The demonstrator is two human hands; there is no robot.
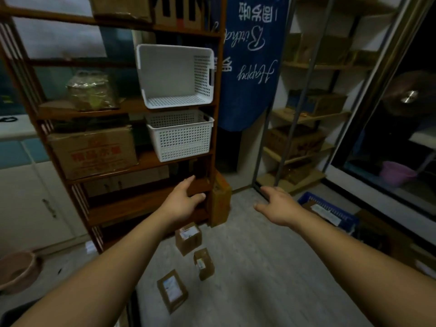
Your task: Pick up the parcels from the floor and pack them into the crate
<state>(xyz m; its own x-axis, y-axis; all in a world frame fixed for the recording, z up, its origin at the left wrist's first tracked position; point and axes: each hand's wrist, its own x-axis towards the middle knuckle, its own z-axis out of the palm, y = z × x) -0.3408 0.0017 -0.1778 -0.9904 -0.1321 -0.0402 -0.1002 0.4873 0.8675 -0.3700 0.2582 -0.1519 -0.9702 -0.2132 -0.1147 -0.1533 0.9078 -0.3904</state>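
Three small brown parcels with white labels lie on the grey floor below my arms: one (188,237) nearest the shelf, a smaller one (204,263) behind it, and a flat one (172,290) closest to me. A taller brown parcel (220,199) leans against the shelf's corner. A blue crate (330,212) stands on the floor at the right with a labelled parcel inside it. My left hand (184,199) is held out over the floor in front of the shelf, fingers apart and holding nothing. My right hand (277,205) is stretched forward, open, left of the crate.
A wooden shelf unit (146,161) stands at the left with two white baskets (175,75) and cardboard boxes. A blue banner (250,55) hangs behind. More shelves with boxes fill the right. A pink basin (17,271) sits at the lower left, a purple bucket (396,173) at the right.
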